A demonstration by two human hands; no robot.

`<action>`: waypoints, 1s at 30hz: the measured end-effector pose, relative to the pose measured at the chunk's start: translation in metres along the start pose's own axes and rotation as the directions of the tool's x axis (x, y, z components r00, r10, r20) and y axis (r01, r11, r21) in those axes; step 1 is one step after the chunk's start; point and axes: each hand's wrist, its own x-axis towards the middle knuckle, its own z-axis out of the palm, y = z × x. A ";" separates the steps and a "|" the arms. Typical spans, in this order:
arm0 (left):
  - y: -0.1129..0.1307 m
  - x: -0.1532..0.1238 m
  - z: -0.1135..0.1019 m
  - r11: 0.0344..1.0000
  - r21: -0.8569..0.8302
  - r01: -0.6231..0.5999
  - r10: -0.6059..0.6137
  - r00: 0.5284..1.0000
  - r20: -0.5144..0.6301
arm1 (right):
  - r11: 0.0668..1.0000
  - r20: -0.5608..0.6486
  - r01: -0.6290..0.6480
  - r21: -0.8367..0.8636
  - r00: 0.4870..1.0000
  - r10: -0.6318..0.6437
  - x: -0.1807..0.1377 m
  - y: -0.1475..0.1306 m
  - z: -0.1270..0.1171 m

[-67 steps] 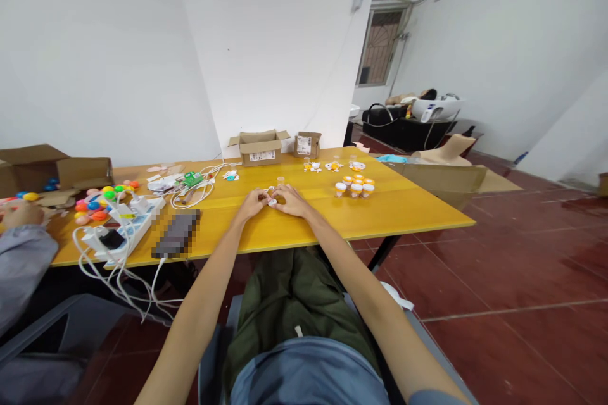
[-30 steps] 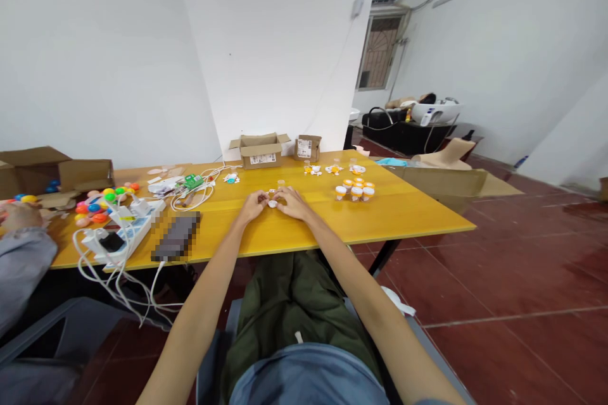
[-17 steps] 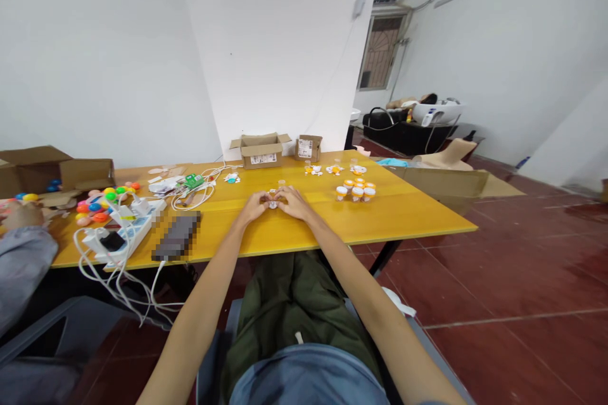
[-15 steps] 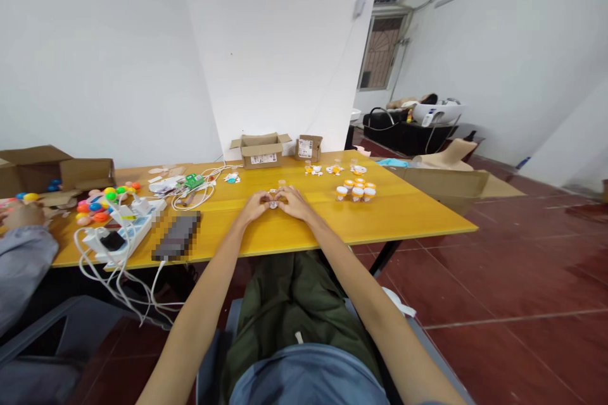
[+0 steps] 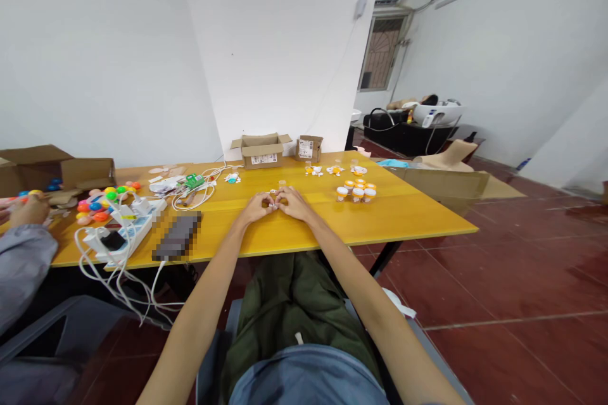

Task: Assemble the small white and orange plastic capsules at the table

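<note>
My left hand (image 5: pixel 257 207) and my right hand (image 5: pixel 293 202) rest together on the yellow table (image 5: pixel 403 212), fingers curled and pinched around a small white piece (image 5: pixel 274 205) between them. A tiny clear vial (image 5: pixel 281 184) stands just beyond my fingers. To the right sits a cluster of small orange bottles with white caps (image 5: pixel 355 189). More small white and orange parts (image 5: pixel 334 169) lie further back.
Two open cardboard boxes (image 5: pixel 260 149) stand at the far edge. At left lie a white power strip with cables (image 5: pixel 124 228), a dark device (image 5: pixel 177 235) and coloured balls (image 5: pixel 102 202). Another person's hand (image 5: pixel 28 209) works at the far left. A big cardboard sheet (image 5: pixel 446 178) leans right.
My fingers have shifted slightly around the small white piece while both hands stay in place. The other person's hand at the far left has lifted a little.
</note>
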 end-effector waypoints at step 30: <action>0.005 -0.002 0.002 0.995 -0.101 0.016 -0.019 0.999 -0.029 | 1.000 0.016 0.001 0.016 1.000 -0.001 0.000 -0.006 -0.004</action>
